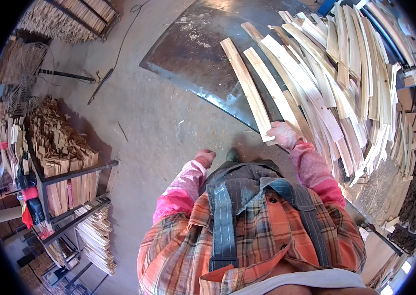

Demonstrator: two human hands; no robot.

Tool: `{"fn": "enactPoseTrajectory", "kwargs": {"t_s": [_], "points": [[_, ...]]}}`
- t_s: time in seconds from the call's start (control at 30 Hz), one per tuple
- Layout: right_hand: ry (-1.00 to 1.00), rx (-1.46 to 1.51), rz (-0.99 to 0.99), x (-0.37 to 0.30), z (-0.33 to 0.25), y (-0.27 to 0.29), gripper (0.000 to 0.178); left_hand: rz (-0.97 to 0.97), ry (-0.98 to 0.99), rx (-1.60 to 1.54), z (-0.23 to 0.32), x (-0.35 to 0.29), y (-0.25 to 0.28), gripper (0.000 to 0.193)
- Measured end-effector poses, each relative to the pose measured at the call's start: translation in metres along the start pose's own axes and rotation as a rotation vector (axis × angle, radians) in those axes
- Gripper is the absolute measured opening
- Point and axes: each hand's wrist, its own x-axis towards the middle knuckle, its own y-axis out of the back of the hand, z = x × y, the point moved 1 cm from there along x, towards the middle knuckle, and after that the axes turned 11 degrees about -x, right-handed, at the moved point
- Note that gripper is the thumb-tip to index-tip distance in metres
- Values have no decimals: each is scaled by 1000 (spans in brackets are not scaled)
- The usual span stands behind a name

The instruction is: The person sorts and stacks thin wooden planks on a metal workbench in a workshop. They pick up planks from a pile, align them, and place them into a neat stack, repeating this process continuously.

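- In the right hand (285, 135), by its near end: a pale wooden strip (246, 83), leftmost on the dark sheet (183, 54), lying flat and pointing away from the body.
- Fingers closed on that near end, apparently gripping it, close to the edge of the sheet; cannot tell how far they reach underneath.
- Nothing visible in the left hand (206, 158), loosely curled above the floor (168, 123), apart from the wood.
- Likely light for its length and fairly stiff, yet thin enough to flex somewhat; curved in view, perhaps only by the lens.
- Dry-looking, so probably not slippery; prone to splinters along the edges, and possibly to splitting under a hard twist.
- Best held near the middle for balance; lifted by the end alone, liable to droop or drag at the far end.
- Just to the right, the next strip (271, 86), near enough to the knuckles to snag.
- Farther right, a large pile (345, 73), overlapping at many angles and crowding that side.
- Across the floor at left, well apart: a fan (23, 64), a cord (119, 44) and a rack (80, 172) loaded with short wood (65, 189).
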Motion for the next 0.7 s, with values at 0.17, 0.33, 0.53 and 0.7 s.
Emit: {"fn": "enactPoseTrajectory", "kwargs": {"t_s": [0.17, 0.33, 0.53, 0.7], "points": [[11, 158, 206, 3, -10, 3, 36, 135, -19, 68, -74, 24, 44, 29], [54, 253, 271, 16, -14, -6, 39, 170, -46, 80, -80, 22, 43, 25], [-175, 802, 166, 42, -14, -1, 37, 143, 36, -58, -50, -5, 11, 31], [-275, 1283, 112, 68, 0, -2, 43, 81, 71, -34, -26, -9, -3, 43]]}}
